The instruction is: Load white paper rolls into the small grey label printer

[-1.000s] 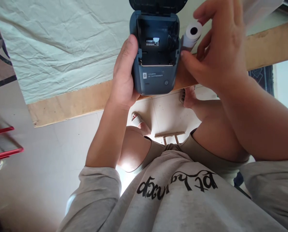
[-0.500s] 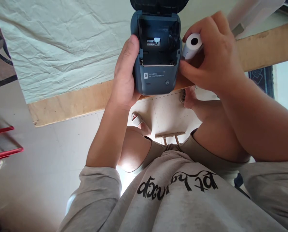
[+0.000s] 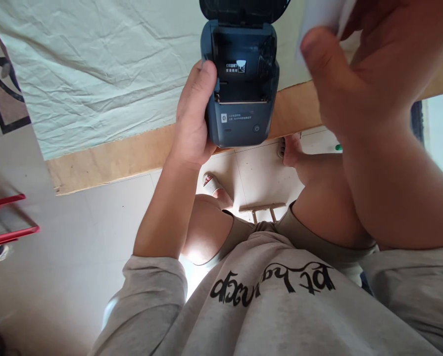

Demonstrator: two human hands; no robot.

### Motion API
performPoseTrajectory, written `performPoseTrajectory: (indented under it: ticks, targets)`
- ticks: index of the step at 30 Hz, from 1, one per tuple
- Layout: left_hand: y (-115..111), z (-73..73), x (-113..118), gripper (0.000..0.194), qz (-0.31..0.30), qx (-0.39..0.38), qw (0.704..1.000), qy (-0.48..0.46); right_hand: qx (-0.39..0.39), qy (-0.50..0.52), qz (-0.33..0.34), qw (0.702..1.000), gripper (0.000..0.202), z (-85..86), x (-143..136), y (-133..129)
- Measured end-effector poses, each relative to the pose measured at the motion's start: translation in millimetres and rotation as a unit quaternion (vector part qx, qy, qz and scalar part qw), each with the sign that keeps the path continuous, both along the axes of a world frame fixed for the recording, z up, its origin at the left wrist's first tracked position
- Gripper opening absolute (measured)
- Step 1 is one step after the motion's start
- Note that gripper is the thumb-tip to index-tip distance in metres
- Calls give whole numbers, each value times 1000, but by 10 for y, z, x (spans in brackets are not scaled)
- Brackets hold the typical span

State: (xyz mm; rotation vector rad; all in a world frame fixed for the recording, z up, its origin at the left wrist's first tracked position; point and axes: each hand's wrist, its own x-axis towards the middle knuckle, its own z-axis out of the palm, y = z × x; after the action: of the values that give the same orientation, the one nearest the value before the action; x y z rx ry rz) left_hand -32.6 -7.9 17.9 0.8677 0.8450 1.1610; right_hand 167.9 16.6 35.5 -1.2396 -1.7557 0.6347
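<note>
A dark blue label printer (image 3: 239, 121) is held over the table edge, its black lid (image 3: 245, 11) swung up and its compartment bare inside. My left hand (image 3: 195, 111) wraps round the printer's left side, thumb on the rim. Up at the right, my right hand (image 3: 358, 74) is closed on a white paper roll (image 3: 323, 17), which is blurred and partly cut off by the top edge of the view. The roll is apart from the printer, to its upper right.
A pale green cloth (image 3: 95, 74) covers the table, with its wooden edge (image 3: 113, 158) showing. Red bars (image 3: 11, 237) stand at the far left. Below are my legs, a wooden stool rung (image 3: 262, 207) and the tiled floor (image 3: 106, 212).
My right hand has moved up and to the right, away from the printer, with the white roll in it. The printer and my left hand have hardly moved.
</note>
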Motion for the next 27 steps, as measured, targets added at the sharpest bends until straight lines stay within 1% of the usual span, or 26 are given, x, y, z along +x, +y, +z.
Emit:
performPoseTrajectory:
  ticks: [1,2,5,8,12,14,17,19,22,23,25,26,27]
  targets:
    - [-2,-8,-2,22,7,-1,1000,-6,18,-31,9,999,59,16,-45,-16]
    - [-5,-15,-1,17,15,-3,1000,-12,36,-73,17,996,61,38,-93,-33]
    - [-17,-16,13,11,32,7,999,-25,51,-202,53,977,50,109,-213,-53]
    - [-35,13,41,9,35,10,999,-21,70,-249,64,964,42,130,-265,6]
    - [-47,37,62,8,45,8,999,-4,66,-228,73,969,31,90,-278,101]
    - [-46,28,53,13,33,11,999,0,73,-224,79,969,29,84,-279,96]
    - [-44,8,26,21,13,16,1000,-11,107,-221,80,966,28,87,-281,15]
    - [-44,2,4,23,12,23,1000,-6,115,-235,93,961,28,72,-284,-60]
    - [-41,3,-28,18,6,36,999,32,105,-270,109,951,34,25,-278,-147]
    - [-39,4,-37,24,3,41,998,39,112,-269,116,950,35,11,-267,-165]
    - [-37,5,-46,43,1,46,998,39,149,-223,131,954,34,1,-234,-183]
    - [-37,4,-47,47,4,48,998,35,161,-186,131,960,33,3,-215,-183]
    - [-38,2,-47,48,8,47,998,34,160,-146,114,970,34,8,-197,-176]
